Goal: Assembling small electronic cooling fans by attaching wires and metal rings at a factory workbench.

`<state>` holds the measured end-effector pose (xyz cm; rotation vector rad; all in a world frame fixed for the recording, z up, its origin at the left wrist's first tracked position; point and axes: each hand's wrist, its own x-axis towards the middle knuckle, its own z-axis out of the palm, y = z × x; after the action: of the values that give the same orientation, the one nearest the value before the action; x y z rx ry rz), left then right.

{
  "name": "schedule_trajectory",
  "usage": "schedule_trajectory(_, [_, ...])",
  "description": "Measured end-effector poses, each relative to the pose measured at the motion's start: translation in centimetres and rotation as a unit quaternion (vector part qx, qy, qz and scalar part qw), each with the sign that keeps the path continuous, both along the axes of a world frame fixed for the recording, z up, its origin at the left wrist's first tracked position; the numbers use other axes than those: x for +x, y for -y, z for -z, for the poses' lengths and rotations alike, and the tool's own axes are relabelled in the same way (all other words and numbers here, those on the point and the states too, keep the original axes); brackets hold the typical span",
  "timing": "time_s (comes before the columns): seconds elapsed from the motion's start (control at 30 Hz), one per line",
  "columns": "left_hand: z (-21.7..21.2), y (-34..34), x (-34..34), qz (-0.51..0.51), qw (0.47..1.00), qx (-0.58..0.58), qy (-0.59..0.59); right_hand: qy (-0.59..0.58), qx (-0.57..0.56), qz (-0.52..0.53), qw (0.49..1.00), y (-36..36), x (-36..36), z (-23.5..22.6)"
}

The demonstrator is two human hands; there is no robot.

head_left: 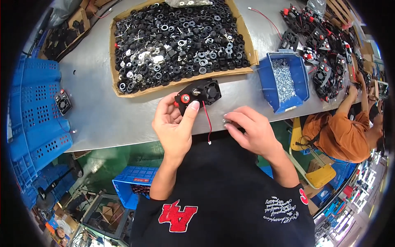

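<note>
My left hand (pixel 175 125) grips a small black fan assembly (pixel 212 91) over the table's near edge, thumb on its front. The assembly has a square fan at its right end, a red round part with a screw at its left, and a metal bolt standing up in between. A thin red wire with a white plug dangles from it. To the right, my right hand (pixel 253 129) pinches a small metal nut (pixel 224 121) between thumb and fingertips, apart from the assembly. Beyond the right hand stands a blue bin (pixel 266 84) filled with small metal nuts.
A cardboard tray (pixel 181 82) of black rings, knobs and metal washers lies ahead. Several fan assemblies (pixel 323 76) are heaped at the right, and one lone assembly (pixel 63 103) lies at the left by blue crates (pixel 35 119). A co-worker in orange (pixel 341 136) works at the far right.
</note>
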<state>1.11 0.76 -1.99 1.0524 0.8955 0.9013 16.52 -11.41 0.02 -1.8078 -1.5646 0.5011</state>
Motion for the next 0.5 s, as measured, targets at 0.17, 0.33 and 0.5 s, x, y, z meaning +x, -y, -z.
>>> schedule_trajectory(0.17, [-0.3, 0.1, -0.6, 0.007, 1.0, -0.001, -0.022, 0.089, -0.045, -0.095, 0.99, -1.2, 0.5, -0.7])
schedule_trajectory(0.33, [-0.9, -0.2, -1.2, 0.032, 0.999, -0.018, -0.04, 0.199, -0.123, -0.17, 0.957, -2.8, 0.2, -2.2])
schedule_trajectory(0.5, [-1.0, -0.4, -1.9, 0.081, 0.994, -0.045, -0.055, 0.241, -0.147, -0.217, 0.934, -4.1, 1.2, -2.0])
